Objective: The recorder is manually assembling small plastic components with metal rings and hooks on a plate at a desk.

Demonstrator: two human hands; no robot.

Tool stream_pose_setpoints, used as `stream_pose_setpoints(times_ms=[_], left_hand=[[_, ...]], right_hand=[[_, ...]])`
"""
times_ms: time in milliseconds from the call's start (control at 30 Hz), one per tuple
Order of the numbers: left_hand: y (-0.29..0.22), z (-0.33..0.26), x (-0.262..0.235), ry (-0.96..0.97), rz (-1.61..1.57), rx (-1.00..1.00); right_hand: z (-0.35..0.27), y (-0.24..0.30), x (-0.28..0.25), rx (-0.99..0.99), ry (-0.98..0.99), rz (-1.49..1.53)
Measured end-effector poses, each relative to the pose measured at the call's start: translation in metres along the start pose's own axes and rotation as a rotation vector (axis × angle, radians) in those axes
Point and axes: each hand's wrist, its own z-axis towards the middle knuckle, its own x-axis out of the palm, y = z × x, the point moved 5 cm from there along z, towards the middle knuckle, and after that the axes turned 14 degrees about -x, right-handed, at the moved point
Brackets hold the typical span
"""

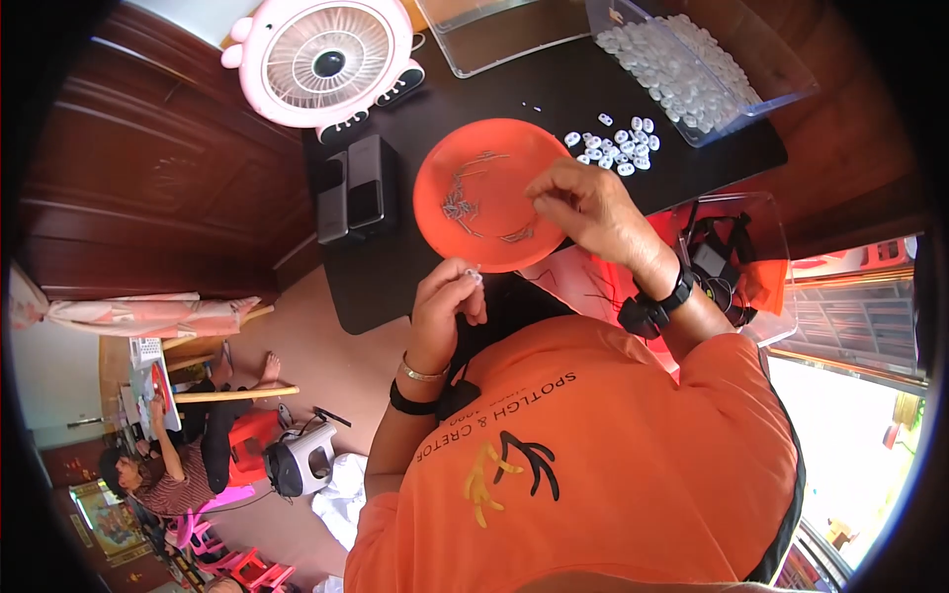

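An orange round plate (494, 188) lies on the dark table, with a heap of thin metal pins (458, 205) at its left and more scattered round its bottom. Just below the plate's near rim, my left hand (442, 308) pinches a small white oval piece (474, 276) between thumb and fingertips. Over the plate's right side hangs my right hand (598, 210), thumb and fingers closed together; whatever is between them is too small to make out. Several loose white oval pieces (621, 146) with dark marks are spread right of the plate.
A clear bin (766, 89) of white pieces stands at the far right. A pink fan (329, 64) and dark boxes (358, 188) occupy the table's left. A clear tub (786, 316) with cables sits below right. Another person (178, 479) sits at the far left.
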Motion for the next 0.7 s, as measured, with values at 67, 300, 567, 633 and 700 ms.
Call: stream_pose_setpoints(times_ms=[67, 300, 567, 633, 700], left_hand=[[0.000, 0.002, 0.002, 0.002, 0.009, -0.002], [0.000, 0.005, 0.010, 0.018, 0.070, 0.012], [-0.028, 0.008, 0.006, 0.055, 0.048, 0.190], [-0.031, 0.010, 0.007, 0.056, -0.016, 0.239], [-0.027, 0.016, 0.005, 0.050, -0.040, 0.206]], right_hand=[[0.001, 0.005, 0.006, -0.005, 0.015, 0.007], [-0.003, 0.009, 0.013, 0.010, 0.050, 0.021], [-0.002, -0.003, 0.027, -0.108, 0.041, -0.129], [-0.002, -0.005, 0.029, -0.142, 0.042, -0.194], [0.000, -0.007, 0.031, -0.179, 0.023, -0.218]])
